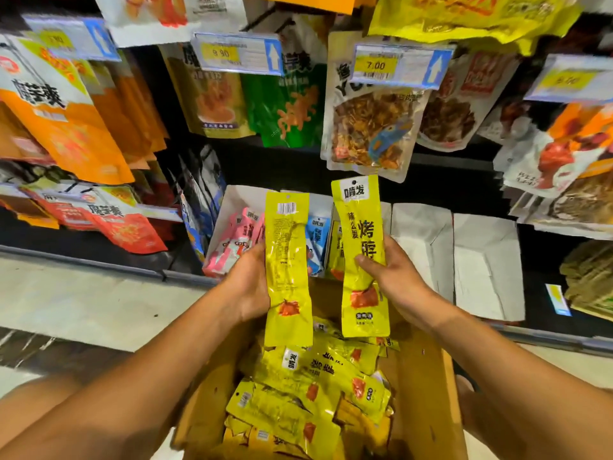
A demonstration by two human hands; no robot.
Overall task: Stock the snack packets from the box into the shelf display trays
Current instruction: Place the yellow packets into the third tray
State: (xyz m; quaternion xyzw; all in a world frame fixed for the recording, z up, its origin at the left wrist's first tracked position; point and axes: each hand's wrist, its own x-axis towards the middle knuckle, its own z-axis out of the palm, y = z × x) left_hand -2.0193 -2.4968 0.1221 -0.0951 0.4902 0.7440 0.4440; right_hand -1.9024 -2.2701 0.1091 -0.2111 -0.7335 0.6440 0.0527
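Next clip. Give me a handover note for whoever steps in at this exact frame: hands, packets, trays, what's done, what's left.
Left hand grips the left packet, barcode side to the camera.
Right hand grips the right packet, printed front showing.
Both are over the cardboard box, which holds a pile of yellow packets.
Done: shelf trays hold pink packets, blue packets and some yellow ones.
Left: two white trays further right show no packets. Place both held packets, then work through the box.

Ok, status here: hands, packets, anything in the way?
Left hand grips a long yellow snack packet, back showing. Right hand grips a second yellow packet, front showing. Both over brown cardboard box; white shelf trays unobstructed.
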